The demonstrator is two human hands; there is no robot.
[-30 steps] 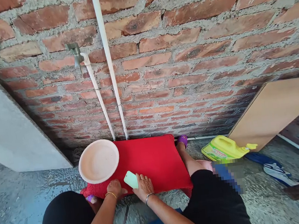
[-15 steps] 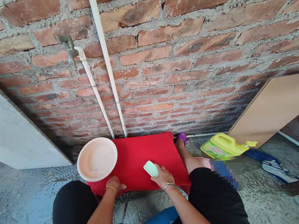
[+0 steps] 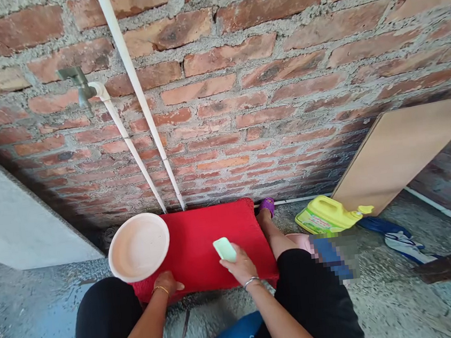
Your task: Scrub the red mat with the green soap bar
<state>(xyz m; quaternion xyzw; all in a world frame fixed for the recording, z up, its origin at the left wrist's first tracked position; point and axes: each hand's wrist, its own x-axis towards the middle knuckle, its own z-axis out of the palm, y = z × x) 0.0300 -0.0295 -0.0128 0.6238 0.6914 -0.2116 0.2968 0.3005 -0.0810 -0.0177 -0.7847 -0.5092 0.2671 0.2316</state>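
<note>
A red cloth (image 3: 211, 229) with a towel-like pile lies spread over a low bench or stool, its front edge hanging down. My left hand (image 3: 167, 283) is at the cloth's front left edge, thumb out to the right and fingers curled on the fabric. In my right hand (image 3: 241, 267) is a pale green hand-sized block (image 3: 225, 249) with rounded corners, held over the right half of the cloth. Its underside is hidden, so I cannot tell whether it has bristles. A pale pink basin (image 3: 139, 247) stands on the cloth's left end, just beyond my left hand.
Behind the bench rises a brick wall (image 3: 219, 110) with white pipes (image 3: 144, 102) and a tap (image 3: 80, 87). To the right are a yellow jug (image 3: 327, 215), a leaning brown board (image 3: 404, 150) and slippers (image 3: 406, 246). A grey slab (image 3: 20, 206) leans at left.
The whole view has shifted, so the bench and wall appear farther left. My right hand has tilted the green block slightly; my left hand keeps its place on the cloth.
</note>
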